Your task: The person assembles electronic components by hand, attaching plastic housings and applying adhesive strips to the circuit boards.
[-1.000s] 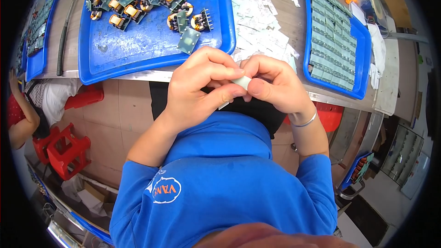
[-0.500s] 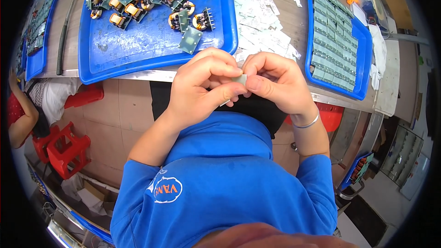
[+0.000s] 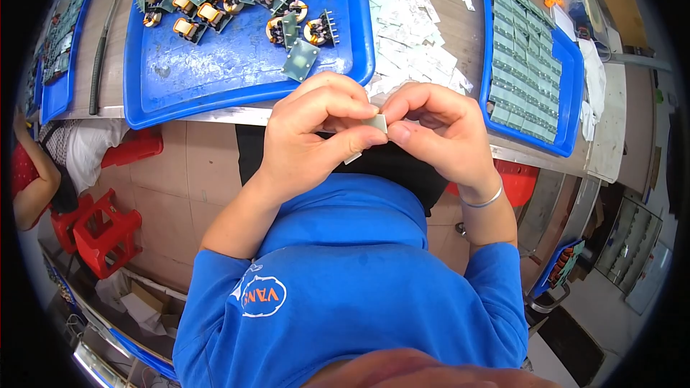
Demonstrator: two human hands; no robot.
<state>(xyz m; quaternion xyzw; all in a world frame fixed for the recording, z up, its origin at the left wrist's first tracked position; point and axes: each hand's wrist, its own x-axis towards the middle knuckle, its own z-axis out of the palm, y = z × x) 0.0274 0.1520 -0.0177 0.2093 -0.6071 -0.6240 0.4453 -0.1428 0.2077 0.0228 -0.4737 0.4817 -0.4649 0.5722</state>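
Note:
My left hand [image 3: 313, 136] is closed, with thumb and index finger pinching a small pale greenish-white flat piece [image 3: 378, 123]. A light edge also shows below the left thumb; whether it belongs to the same piece I cannot tell. My right hand [image 3: 438, 129], wearing a bangle, pinches the right edge of the piece with thumb and index finger. Both hands are held in front of the table's near edge. Just beyond the left hand, a green circuit board [image 3: 300, 59] lies in a large blue tray [image 3: 208, 79].
Circuit boards with ring coils [image 3: 210, 14] cluster in the blue tray. Pale paper-like pieces [image 3: 410, 36] are spread beside it. At the right, another blue tray [image 3: 571, 100] holds rows of green boards [image 3: 525, 65]. A black-handled tool [image 3: 100, 57] lies left. A person [image 3: 36, 172] is near red stools [image 3: 108, 233].
My right fingers have shifted slightly right, exposing more of the pale piece. My left hand stays nearly in place.

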